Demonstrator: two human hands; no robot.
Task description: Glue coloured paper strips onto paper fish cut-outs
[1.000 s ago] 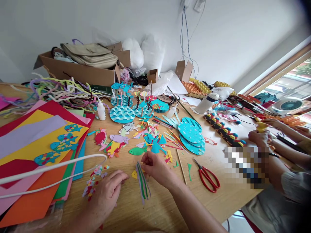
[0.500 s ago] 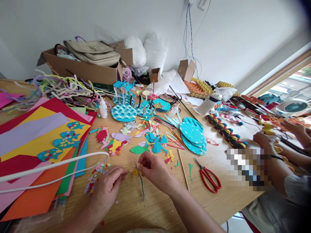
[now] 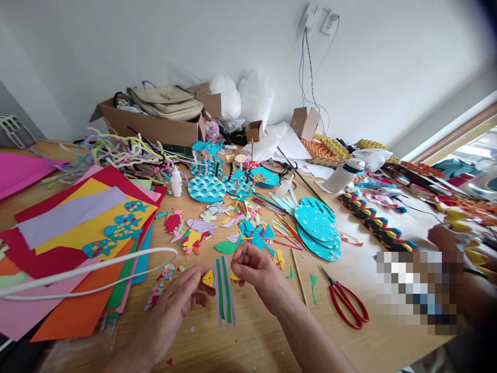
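A yellow paper fish (image 3: 208,278) with long green and purple paper strips (image 3: 224,292) across its body is held just above the table. My right hand (image 3: 256,274) pinches its tail end between thumb and fingers. At the head end my left hand (image 3: 176,305) closes its fingers on the fish's edge. The strips hang past the fish's lower side. Beyond my hands lie a green paper fish (image 3: 227,247) and blue paper cutouts (image 3: 256,235).
Red-handled scissors (image 3: 348,305) and a thin stick (image 3: 298,277) lie to the right. Coloured paper sheets (image 3: 70,311) and a white cable loop (image 3: 116,257) cover the left. Glue bottle (image 3: 176,182) and blue discs (image 3: 316,220) stand further back. Another person's hand (image 3: 446,243) works at right.
The fish has turned from edge-on to face me, so its strips now show. My left hand has come up to its head. The view has shifted slightly.
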